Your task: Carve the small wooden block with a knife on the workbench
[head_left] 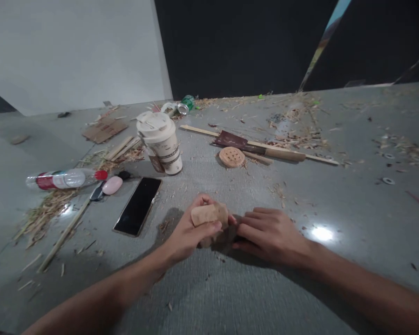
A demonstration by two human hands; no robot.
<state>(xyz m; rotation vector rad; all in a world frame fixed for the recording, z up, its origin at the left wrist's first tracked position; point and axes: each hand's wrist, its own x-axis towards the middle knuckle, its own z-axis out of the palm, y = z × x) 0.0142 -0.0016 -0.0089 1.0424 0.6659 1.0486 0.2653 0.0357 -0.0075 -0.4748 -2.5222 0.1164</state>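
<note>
In the head view, my left hand [192, 228] is closed around a light brown block [209, 214] that looks like carved wood. Its thumb presses along the near side of the block, and the fingers wrap behind it. Just to the right, my right hand [268, 232] rests low over the grey surface [209, 298]. Its fingers are loosely bent toward the block, and nothing shows in them. Ahead of both hands lies a round wooden disc [232, 157] with small holes. Beside it is a wooden-handled tool [284, 154] with a dark brown sheath-like part.
A lidded paper cup [160, 144] stands behind a phone [138, 207] at left. Farther left lie a plastic bottle [68, 179], a pink oval object [112, 185] and a long stick [64, 235]. A green can [186, 105] lies by the wall, among scattered shavings [296, 135].
</note>
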